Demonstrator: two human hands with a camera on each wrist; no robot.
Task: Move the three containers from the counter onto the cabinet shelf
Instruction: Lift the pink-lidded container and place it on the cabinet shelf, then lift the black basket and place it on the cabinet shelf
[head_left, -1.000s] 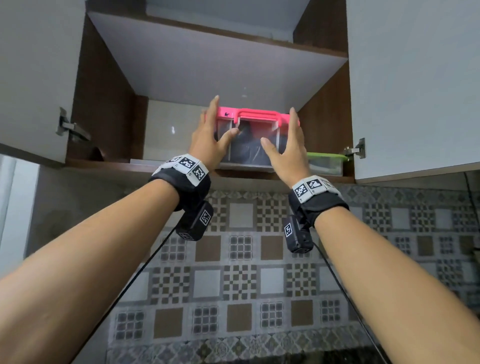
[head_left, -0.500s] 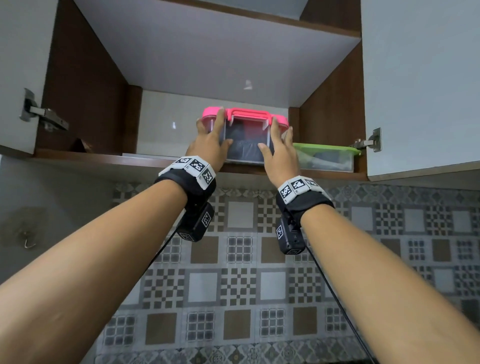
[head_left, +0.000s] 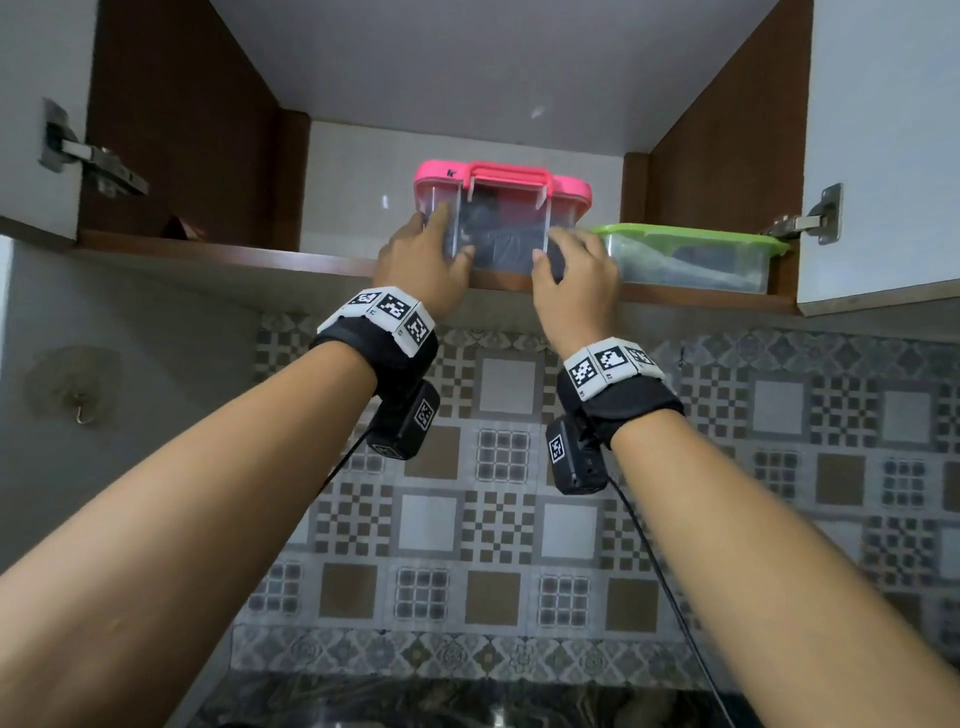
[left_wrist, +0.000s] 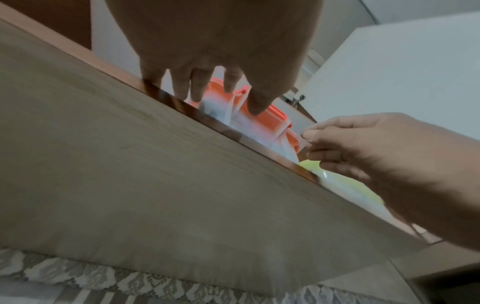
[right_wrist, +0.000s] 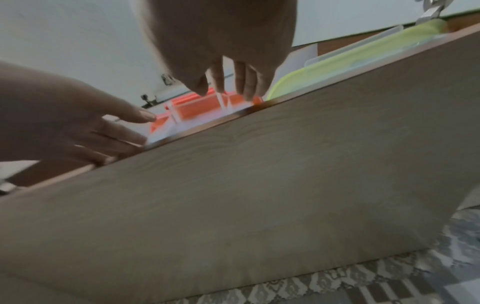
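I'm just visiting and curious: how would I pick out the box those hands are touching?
Look into the open wall cabinet, on its lower shelf. Two boxes sit there; it is the taller clear one with the pink lid and carry handle, left of the flat green-lidded box.

Plastic boxes on a glossy wood shelf

We see a clear plastic container (head_left: 501, 228) with a glossy pink lid, a second one with a green lid (head_left: 691, 254), a smooth dark wood-look shelf (head_left: 208, 249), shiny metal hinges (head_left: 93, 161) and matt patterned tiles (head_left: 498, 493).
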